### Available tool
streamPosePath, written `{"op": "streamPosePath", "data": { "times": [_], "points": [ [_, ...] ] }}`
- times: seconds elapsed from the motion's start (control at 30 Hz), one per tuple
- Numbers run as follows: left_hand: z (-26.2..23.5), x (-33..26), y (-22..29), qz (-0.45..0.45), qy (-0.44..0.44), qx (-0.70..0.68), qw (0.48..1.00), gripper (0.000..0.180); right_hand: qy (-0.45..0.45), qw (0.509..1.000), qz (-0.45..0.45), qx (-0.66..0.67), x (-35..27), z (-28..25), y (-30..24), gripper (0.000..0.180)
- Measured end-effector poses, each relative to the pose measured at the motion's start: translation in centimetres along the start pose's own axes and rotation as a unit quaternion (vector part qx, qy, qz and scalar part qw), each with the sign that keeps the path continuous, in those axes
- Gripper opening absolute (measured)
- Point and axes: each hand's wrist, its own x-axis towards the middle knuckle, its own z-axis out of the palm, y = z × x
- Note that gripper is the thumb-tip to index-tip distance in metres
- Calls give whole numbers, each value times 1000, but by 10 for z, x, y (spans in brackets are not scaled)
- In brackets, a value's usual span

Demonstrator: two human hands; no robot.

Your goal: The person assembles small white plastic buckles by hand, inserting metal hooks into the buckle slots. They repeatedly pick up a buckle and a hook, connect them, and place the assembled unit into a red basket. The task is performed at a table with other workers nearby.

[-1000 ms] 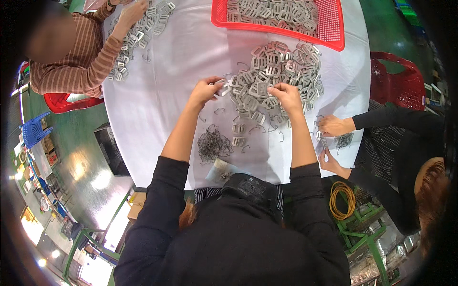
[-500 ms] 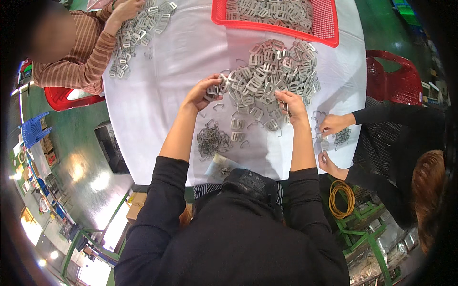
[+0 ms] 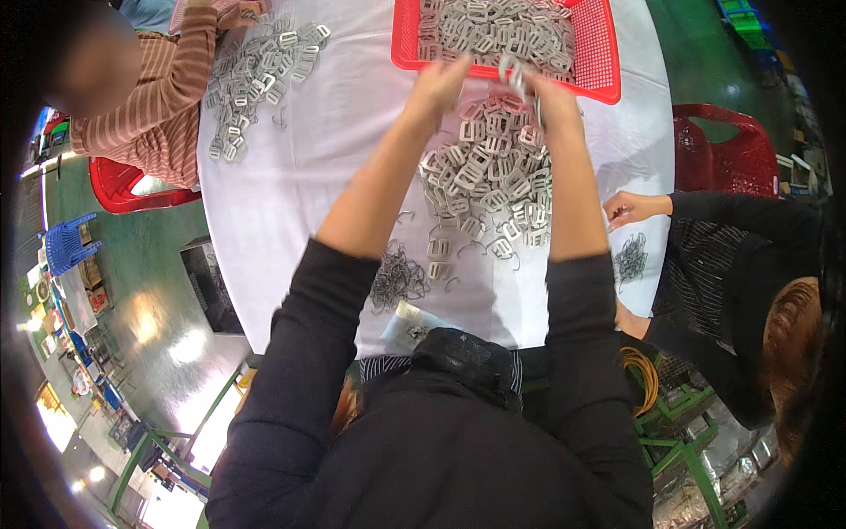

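Both my arms reach far over the white table (image 3: 326, 167) toward a red basket (image 3: 599, 53) full of grey metal buckles. My left hand (image 3: 441, 84) is at the basket's near rim, fingers closed; what it holds is blurred. My right hand (image 3: 551, 93) is beside it, shut on a few grey buckles (image 3: 514, 70) lifted at the rim. Below my hands lies a loose heap of grey buckles (image 3: 489, 176). A small pile of thin wire clips (image 3: 398, 280) sits near the table's front edge.
A person in a striped top (image 3: 159, 97) sits at the left with another spread of buckles (image 3: 256, 70). A person in black (image 3: 740, 264) works at the right, a hand (image 3: 630, 209) near a wire pile (image 3: 632, 260). Red chairs (image 3: 731, 141) flank the table.
Both my hands left the buckle heap and moved away from me to the red basket's rim. My right hand now holds buckles raised at the rim.
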Motion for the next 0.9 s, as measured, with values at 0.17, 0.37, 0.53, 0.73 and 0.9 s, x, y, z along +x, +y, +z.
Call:
{"op": "streamPosePath", "data": {
  "times": [0.17, 0.37, 0.53, 0.73, 0.9],
  "points": [
    [-4, 12, 56, 386, 232, 236, 861, 54, 52, 932, -308, -185, -20, 12, -66, 70],
    [17, -72, -61, 260, 40, 348, 900, 21, 49, 910, -245, -330, -98, -1, 86, 21],
    [32, -89, -153, 407, 90, 518, 747, 17, 98, 789, -305, -524, -136, 9, 176, 28],
    [-36, -102, -144, 209, 88, 399, 889, 14, 87, 820, -282, -490, -153, -2, 191, 19],
    [-78, -118, -139, 55, 35, 169, 983, 27, 21, 880, -244, -407, -169, 20, 204, 30]
  ]
}}
